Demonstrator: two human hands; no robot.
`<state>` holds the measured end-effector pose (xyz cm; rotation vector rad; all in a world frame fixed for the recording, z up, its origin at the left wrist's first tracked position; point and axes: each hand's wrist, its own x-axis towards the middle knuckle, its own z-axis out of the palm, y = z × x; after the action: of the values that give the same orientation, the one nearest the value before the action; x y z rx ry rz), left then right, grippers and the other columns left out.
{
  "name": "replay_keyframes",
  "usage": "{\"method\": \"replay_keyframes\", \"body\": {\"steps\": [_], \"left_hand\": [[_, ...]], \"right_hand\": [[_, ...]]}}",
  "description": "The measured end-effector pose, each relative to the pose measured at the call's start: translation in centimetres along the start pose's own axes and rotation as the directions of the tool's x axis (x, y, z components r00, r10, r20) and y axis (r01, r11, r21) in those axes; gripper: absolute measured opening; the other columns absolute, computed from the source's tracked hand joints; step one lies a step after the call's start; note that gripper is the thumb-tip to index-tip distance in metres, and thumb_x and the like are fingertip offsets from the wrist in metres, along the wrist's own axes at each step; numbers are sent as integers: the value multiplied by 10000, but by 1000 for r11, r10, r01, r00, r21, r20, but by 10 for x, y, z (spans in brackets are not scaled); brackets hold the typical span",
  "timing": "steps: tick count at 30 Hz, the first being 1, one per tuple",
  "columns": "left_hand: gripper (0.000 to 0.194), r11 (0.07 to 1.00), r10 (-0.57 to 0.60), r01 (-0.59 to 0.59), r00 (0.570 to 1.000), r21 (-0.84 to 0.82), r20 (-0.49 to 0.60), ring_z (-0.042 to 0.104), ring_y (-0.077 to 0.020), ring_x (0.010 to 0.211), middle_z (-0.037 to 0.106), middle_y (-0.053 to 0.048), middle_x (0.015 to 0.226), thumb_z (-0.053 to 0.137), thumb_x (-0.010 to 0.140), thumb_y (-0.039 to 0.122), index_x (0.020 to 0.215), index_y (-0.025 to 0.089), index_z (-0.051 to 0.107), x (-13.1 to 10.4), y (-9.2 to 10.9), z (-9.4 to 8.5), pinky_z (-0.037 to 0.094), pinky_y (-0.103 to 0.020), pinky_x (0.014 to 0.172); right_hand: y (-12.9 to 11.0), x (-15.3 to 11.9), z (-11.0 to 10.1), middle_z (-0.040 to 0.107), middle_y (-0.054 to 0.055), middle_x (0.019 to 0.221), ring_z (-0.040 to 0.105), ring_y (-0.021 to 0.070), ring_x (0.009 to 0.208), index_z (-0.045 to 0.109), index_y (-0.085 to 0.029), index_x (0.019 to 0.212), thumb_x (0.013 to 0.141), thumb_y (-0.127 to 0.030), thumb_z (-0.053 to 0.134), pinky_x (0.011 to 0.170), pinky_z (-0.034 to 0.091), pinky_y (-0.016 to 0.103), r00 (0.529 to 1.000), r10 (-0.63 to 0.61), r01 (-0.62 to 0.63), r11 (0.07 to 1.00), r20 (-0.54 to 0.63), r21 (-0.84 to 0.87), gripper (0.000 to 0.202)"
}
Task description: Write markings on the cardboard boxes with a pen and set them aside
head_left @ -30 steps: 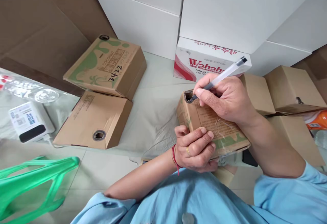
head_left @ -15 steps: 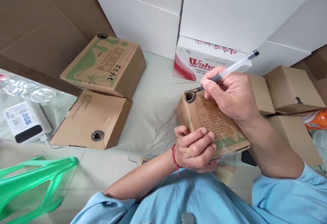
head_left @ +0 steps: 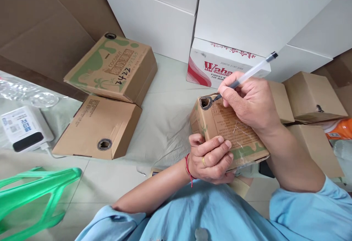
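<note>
In front of me a brown cardboard box [head_left: 220, 123] with green print lies tilted, a dark-rimmed hole cut near its upper left corner. My left hand [head_left: 211, 158] is closed around the box's near left side, fingers lying over its top face; a gold ring and a red string bracelet show on it. Between thumb and fingers of my right hand [head_left: 244, 102] is a pen [head_left: 253, 70] with a clear barrel and black end. Its tip touches the box at the right rim of the hole. The right hand's heel rests over the box's far right part.
To the left, a coconut-milk box [head_left: 129, 61] marked 2422 adjoins a plain brown box [head_left: 90, 123] with a dark-ringed hole. A white device [head_left: 26, 127] with a cable and a green stool [head_left: 41, 200] are further left. A Wahaha carton [head_left: 202, 67] and more boxes [head_left: 316, 98] stand behind and right.
The pen tip has shifted slightly right and down along the hole's rim, my right hand with it. My left hand keeps its hold on the box.
</note>
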<state>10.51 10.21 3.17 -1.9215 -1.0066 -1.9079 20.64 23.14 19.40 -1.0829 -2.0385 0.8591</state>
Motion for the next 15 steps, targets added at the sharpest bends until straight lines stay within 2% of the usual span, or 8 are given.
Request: {"method": "replay_keyframes", "body": {"steps": [2,5,8,11,15], "left_hand": [[194,999,17,-17,1000,-29,-19,821,-274,1047,894,13,1116,775,884,493,967,321,744,0,-2,2,464,-552,1027],[281,998,11,-8,998,-59,63,824,-314,1065,896,-1,1107,831,822,544,993,335,752,-10,-3,3,439,-580,1047],[298,1000,-26,28,993,-12,115,832,-307,1049,895,19,1059,811,844,603,1001,354,763,-23,-1,-1,481,-580,1027],[272,997,-67,63,986,33,155,840,-291,1050,891,43,1045,772,900,619,993,363,761,-25,1,-4,530,-579,1012],[183,999,-43,43,996,0,79,844,-274,1071,890,55,1110,714,960,523,1009,351,750,-10,3,-3,524,-573,1020]], "right_hand": [[0,-1,0,641,-35,662,515,123,567,721,-234,822,1001,-314,748,551,381,278,1000,-4,3,1000,28,14,198],[0,-1,1,723,-22,750,610,136,631,767,-238,924,1021,-369,757,598,443,272,999,-8,7,999,50,35,163],[0,0,3,772,-8,820,677,148,698,786,-237,981,1029,-386,759,644,482,268,997,-18,16,999,73,37,158],[-2,2,3,774,-8,808,686,149,703,785,-238,961,1028,-367,760,642,483,264,996,-18,17,1000,89,21,148],[-2,3,3,765,-14,786,663,139,672,779,-236,940,1024,-347,748,618,468,262,996,-11,12,1000,89,-5,142]]}}
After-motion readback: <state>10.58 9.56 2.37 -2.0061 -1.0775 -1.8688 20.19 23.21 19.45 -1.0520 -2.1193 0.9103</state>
